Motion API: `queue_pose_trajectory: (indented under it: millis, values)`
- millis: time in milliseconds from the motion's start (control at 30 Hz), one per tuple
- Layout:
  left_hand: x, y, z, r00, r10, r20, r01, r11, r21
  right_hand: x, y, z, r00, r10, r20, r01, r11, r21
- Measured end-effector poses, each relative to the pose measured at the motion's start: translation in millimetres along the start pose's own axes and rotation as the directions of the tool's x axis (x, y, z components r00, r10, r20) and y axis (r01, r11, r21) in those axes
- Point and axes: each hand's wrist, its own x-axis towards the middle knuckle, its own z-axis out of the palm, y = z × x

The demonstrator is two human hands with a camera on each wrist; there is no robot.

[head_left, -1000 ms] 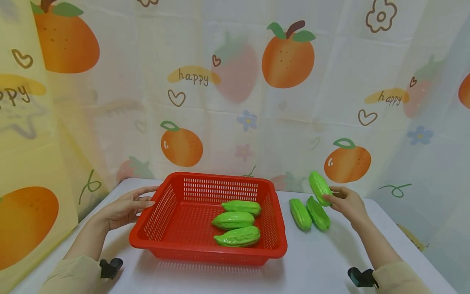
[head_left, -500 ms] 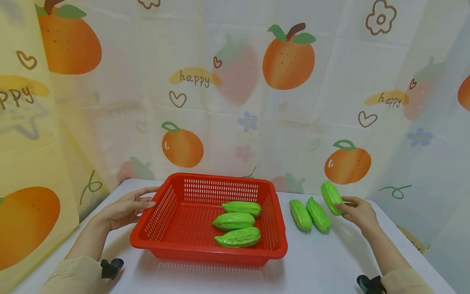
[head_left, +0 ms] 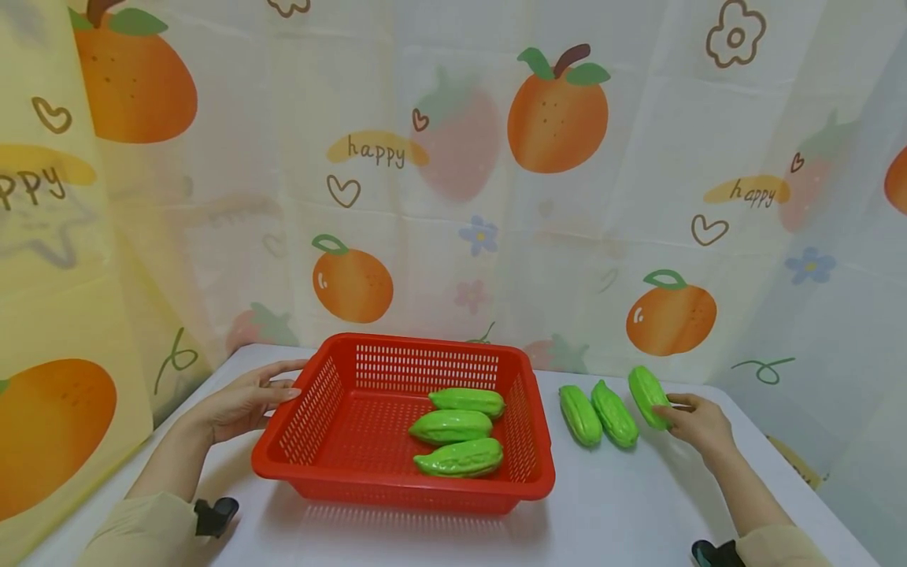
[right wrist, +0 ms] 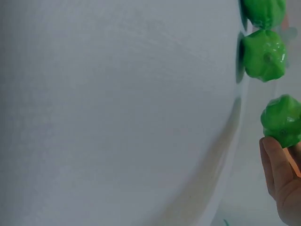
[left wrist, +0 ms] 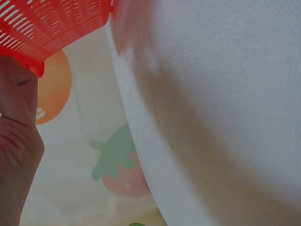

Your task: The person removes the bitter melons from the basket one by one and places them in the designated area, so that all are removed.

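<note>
My left hand [head_left: 244,402] grips the left rim of a red slotted plastic basket [head_left: 397,486], thumb on the rim; the left wrist view shows the hand [left wrist: 19,122] at the basket's edge [left wrist: 70,23]. My right hand [head_left: 697,425] pinches a bright green bitter melon [head_left: 648,398] between thumb and fingers. In the right wrist view this bitter melon [right wrist: 282,120] hangs a little above the table, apart from the others. Two more bitter melons, a left one [head_left: 579,416] and a right one [head_left: 614,414], lie side by side on the table, between the basket and my right hand.
Inside the basket, three bitter melons lie in a row toward the right: a back one [head_left: 468,402], a middle one [head_left: 451,426] and a front one [head_left: 460,458]. A white cloth covers the table [head_left: 602,512]. Behind it hangs a fruit-patterned curtain [head_left: 453,260].
My right hand has moved right and down with the bitter melon, away from the two on the table and closer to the tabletop. The left hand and basket have stayed put.
</note>
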Motion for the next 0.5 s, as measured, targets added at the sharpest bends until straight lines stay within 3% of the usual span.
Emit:
queue_pose_trajectory:
  millis: [500]
  values:
    - [0.4,-1.0,-1.1,1.000,0.004,0.004,-0.004,1.000,-0.017,0.9,11.1,2.4,1.000,0.019,0.018,-0.018,1.000,-0.015]
